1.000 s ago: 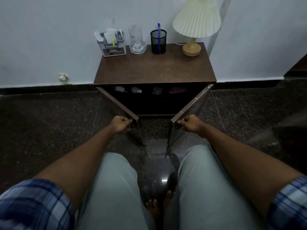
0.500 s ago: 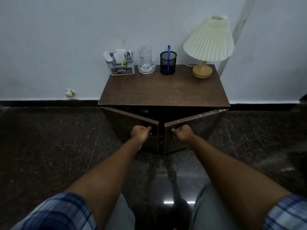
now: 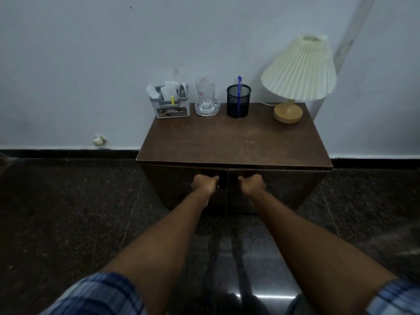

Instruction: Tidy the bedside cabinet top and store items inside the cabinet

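A dark brown bedside cabinet (image 3: 234, 142) stands against the white wall, its two front doors flush and closed. My left hand (image 3: 204, 183) is closed around the left door's handle, and my right hand (image 3: 252, 183) around the right door's handle. Along the back of the top stand a grey organiser box (image 3: 171, 105) with papers, a clear glass mug (image 3: 205, 96), a black mesh pen cup (image 3: 238, 101) with a blue pen, and a cream pleated lamp (image 3: 298, 71) on a wooden base. The cabinet's inside is hidden.
Dark polished stone floor (image 3: 68, 212) surrounds the cabinet. A small crumpled scrap (image 3: 99, 139) lies at the wall's base on the left. A black skirting strip runs along the wall. My knees and checked sleeves fill the bottom of the view.
Both doors swung from wide open to fully closed, my hands staying on their handles. The items inside the cabinet went out of sight, and my arms stretched forward.
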Demonstrator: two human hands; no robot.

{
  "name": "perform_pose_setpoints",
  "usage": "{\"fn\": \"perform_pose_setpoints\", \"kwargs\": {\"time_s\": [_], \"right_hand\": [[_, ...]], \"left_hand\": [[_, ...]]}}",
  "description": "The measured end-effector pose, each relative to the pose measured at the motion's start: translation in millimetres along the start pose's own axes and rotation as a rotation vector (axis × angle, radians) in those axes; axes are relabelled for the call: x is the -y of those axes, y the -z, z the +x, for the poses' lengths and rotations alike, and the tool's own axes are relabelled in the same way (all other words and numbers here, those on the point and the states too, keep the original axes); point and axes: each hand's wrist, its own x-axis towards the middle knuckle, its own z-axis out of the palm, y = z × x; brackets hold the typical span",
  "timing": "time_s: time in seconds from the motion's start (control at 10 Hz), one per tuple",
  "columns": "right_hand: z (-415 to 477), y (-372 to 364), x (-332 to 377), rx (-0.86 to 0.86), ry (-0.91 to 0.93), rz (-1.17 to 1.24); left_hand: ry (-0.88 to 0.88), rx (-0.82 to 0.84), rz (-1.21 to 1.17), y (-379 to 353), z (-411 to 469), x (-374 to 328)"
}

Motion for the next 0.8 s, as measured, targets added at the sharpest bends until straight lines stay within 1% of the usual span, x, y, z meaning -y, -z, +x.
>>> {"fn": "perform_pose_setpoints", "kwargs": {"time_s": [0.2, 0.4, 0.6, 0.7, 0.8], "right_hand": [[6, 0, 0, -0.007, -0.002, -0.005], [-5, 3, 7, -0.003, -0.002, 0.017], [-20, 25, 6, 0.086, 0.116, 0.001], [-37, 41, 11, 0.095, 0.183, -0.003], [-52, 60, 21, 0.072, 0.295, -0.029]], "left_hand": [[0.025, -0.008, -0.002, -3, 6, -6], [0.014, 0.006, 0.08, 3, -4, -11], [-0.065, 0.045, 0.139, 17, -24, -16], [-0.126, 0.054, 0.176, 26, -40, -22], [-0.233, 0.029, 0.229, 39, -61, -35]]}}
